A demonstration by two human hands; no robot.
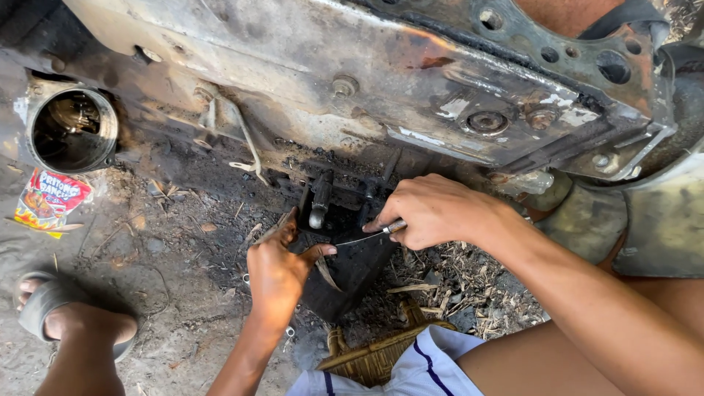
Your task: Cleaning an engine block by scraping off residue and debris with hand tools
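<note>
A big, greasy, rusted engine block (pixel 352 81) lies tilted above dirt ground. Below its lower edge sits a black, oil-caked bracket part (pixel 345 242). My left hand (pixel 279 268) grips the left side of that black part, thumb out to the right. My right hand (pixel 433 213) is closed on a thin metal tool (pixel 370 236) whose wire-like tip points left toward the black part. A metal pin (pixel 319 209) stands in the bracket just above both hands.
A round open pipe mouth (pixel 72 128) sits at the left of the block. A red snack wrapper (pixel 51 199) lies on the ground. Another person's sandalled foot (pixel 66 315) is at lower left. A small woven stool (pixel 374 356) is under me.
</note>
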